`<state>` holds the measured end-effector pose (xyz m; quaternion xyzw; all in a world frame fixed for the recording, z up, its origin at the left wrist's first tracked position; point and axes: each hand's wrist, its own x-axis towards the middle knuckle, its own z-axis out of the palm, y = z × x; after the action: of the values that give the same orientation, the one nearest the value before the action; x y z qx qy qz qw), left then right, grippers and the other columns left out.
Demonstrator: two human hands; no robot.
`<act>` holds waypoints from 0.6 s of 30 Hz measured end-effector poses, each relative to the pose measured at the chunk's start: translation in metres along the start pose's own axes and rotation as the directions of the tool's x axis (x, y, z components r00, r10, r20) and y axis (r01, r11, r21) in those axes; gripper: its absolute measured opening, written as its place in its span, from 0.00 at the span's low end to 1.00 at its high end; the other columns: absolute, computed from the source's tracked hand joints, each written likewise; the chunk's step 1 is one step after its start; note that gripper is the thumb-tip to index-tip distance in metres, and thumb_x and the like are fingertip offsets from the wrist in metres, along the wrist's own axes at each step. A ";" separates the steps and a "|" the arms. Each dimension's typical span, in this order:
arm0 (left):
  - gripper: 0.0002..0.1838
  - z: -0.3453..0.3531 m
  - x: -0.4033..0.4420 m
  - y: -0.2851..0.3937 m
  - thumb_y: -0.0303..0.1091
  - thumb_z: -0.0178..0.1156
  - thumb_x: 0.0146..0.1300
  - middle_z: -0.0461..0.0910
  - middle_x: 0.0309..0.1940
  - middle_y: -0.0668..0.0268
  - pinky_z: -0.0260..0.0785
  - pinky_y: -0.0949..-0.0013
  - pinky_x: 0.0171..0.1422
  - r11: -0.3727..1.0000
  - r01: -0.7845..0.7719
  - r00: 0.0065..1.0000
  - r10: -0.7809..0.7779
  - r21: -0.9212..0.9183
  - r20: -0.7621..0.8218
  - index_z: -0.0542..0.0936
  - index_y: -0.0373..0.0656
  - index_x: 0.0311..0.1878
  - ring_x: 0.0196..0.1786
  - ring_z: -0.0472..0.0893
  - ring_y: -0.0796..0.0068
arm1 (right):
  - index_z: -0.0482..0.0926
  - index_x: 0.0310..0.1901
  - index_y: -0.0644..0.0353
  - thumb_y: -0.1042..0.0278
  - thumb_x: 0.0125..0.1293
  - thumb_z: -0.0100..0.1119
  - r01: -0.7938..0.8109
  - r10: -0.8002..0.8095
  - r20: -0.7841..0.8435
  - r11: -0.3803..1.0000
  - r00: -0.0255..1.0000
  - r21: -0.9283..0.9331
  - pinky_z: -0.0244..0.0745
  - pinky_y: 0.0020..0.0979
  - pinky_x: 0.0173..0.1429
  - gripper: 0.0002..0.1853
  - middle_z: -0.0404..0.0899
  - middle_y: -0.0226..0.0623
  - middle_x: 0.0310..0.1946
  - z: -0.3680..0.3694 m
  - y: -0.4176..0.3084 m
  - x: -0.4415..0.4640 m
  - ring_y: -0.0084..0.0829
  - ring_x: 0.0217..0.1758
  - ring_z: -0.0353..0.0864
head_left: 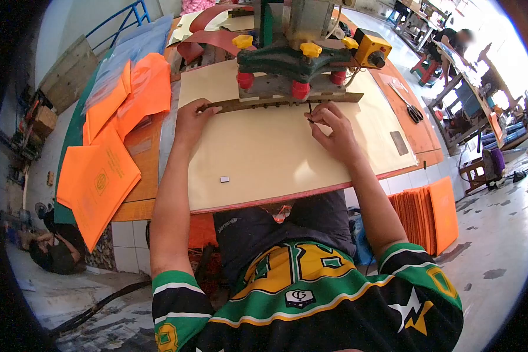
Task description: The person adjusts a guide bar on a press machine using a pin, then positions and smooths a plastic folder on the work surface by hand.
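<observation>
A long, narrow brown metal bar (246,106) with small dark pieces along its lower edge lies under the press head. My left hand (191,124) pinches the bar's left end between thumb and fingers. Close to the bar's right half, my right hand (336,134) is closed in a pinch on a thin dark rod (310,108); its exact kind is too small to tell. Above the bar is the green press head (299,63), with yellow knobs and red feet. Both hands are over a cream board (252,152), where a small pale rectangular piece (224,179) lies.
Orange printed sheets (100,176) and blue plastic (126,61) lie at the left. Scissors (413,111) and a dark rectangular patch (399,142) are at the right. A yellow control box (372,49) sits beside the press. Orange stacks (431,217) stand below the table. Other people are in the background.
</observation>
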<state>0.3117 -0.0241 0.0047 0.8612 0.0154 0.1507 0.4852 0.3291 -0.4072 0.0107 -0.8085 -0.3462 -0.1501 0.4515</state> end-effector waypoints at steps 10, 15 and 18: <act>0.11 -0.001 -0.001 0.004 0.34 0.70 0.67 0.81 0.28 0.67 0.69 0.71 0.42 0.999 -0.035 0.999 0.035 0.017 0.002 0.85 0.35 0.41 0.34 0.75 0.80 | 0.76 0.44 0.63 0.79 0.59 0.66 -0.019 0.020 0.011 0.993 1.000 -0.113 0.80 0.45 0.58 0.12 0.79 0.46 0.48 0.002 0.001 -0.003 0.53 0.55 0.83; 0.11 -0.002 -0.002 0.007 0.35 0.70 0.67 0.82 0.29 0.67 0.69 0.71 0.42 0.999 -0.014 1.000 0.014 0.037 0.008 0.85 0.35 0.41 0.34 0.75 0.80 | 0.76 0.43 0.65 0.80 0.59 0.65 -0.002 -0.004 -0.045 0.991 0.999 -0.137 0.82 0.43 0.55 0.11 0.80 0.46 0.47 0.008 -0.003 -0.003 0.47 0.54 0.86; 0.11 -0.001 -0.001 0.005 0.36 0.71 0.66 0.82 0.28 0.67 0.69 0.71 0.41 0.999 -0.013 1.000 0.013 0.037 -0.002 0.85 0.36 0.41 0.33 0.75 0.79 | 0.76 0.42 0.69 0.80 0.61 0.66 -0.183 0.227 -0.193 0.958 0.954 0.222 0.86 0.38 0.50 0.10 0.81 0.44 0.45 0.019 0.004 -0.001 0.39 0.50 0.90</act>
<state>0.3097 -0.0263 0.0095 0.8699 0.0130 0.1545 0.4681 0.3294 -0.3931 -0.0029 -0.7692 -0.2220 -0.1536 0.5792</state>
